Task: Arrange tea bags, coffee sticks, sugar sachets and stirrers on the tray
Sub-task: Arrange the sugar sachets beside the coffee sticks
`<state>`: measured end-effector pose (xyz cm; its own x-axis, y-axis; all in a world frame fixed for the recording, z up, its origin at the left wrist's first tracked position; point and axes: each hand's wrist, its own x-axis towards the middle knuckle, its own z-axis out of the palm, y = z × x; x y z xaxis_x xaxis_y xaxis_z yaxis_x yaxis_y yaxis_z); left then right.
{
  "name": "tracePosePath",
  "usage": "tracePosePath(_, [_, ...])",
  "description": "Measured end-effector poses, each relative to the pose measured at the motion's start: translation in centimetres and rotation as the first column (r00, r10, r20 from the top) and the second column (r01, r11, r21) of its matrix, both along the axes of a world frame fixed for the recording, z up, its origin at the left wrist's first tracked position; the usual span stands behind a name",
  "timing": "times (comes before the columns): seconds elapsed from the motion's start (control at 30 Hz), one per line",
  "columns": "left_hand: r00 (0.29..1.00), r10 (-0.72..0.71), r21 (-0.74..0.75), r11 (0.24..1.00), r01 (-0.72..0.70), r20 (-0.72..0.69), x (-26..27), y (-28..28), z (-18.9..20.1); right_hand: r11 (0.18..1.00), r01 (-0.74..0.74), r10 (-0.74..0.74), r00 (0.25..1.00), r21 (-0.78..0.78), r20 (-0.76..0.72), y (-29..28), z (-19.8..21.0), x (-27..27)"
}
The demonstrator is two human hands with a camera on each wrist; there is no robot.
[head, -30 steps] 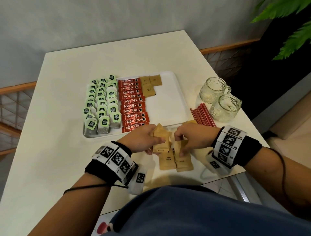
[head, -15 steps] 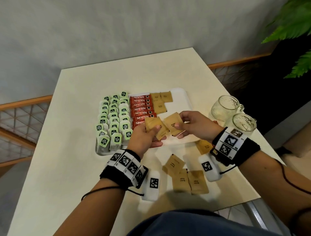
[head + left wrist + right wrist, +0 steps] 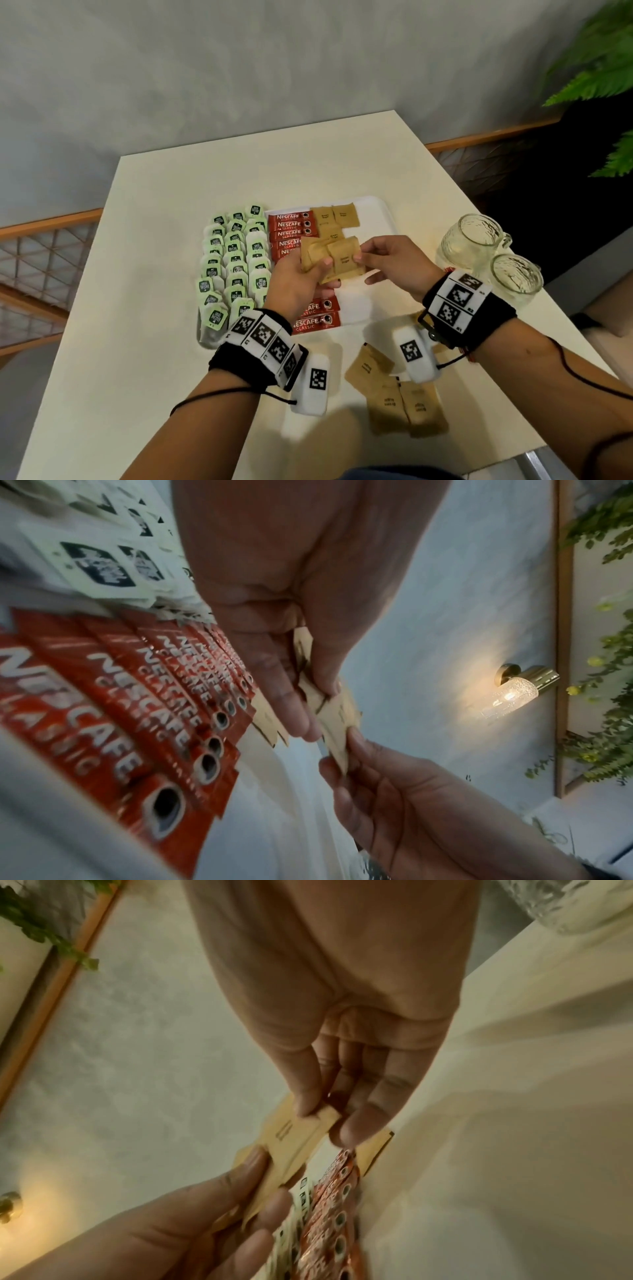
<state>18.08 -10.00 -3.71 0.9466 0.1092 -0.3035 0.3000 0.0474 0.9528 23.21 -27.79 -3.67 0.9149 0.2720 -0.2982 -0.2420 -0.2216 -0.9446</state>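
My left hand clamps a fan of sugar sachets above the tray; my right hand pinches 1 sachet at its 3 o'clock edge. I judge the free tray space lies at 12 o'clock, nearer my right hand.

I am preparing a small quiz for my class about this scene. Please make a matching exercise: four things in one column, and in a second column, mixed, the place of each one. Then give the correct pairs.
Things
1. tea bags
2. coffee sticks
3. glass mugs
4. loose sugar sachets

Places
A. on the table in front of the tray, near the person
B. on the table to the right of the tray
C. in rows at the left end of the tray
D. in a red column on the tray, just right of the tea bags

Pairs: 1-C, 2-D, 3-B, 4-A
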Motion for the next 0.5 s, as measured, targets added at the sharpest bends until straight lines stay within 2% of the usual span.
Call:
tracePosePath(0.2, [1.0,0.025,0.028,0.999,-0.025,0.0,1.9,1.8,0.4,0.956,0.241,-0.239,0.97,-0.167,0.035,-0.3,-1.3,4.4])
tracePosePath(0.33, [1.0,0.007,0.041,0.999,-0.007,0.0,2.4,2.4,0.2,0.916,0.263,-0.264,0.964,-0.303,0.038,0.2,-2.3,6.2])
tracePosePath(0.5, [1.0,0.012,0.015,1.0,-0.012,-0.025,2.7,2.9,0.1,0.894,0.248,-0.24,0.968,-0.374,0.068,0.8,-2.6,7.5])
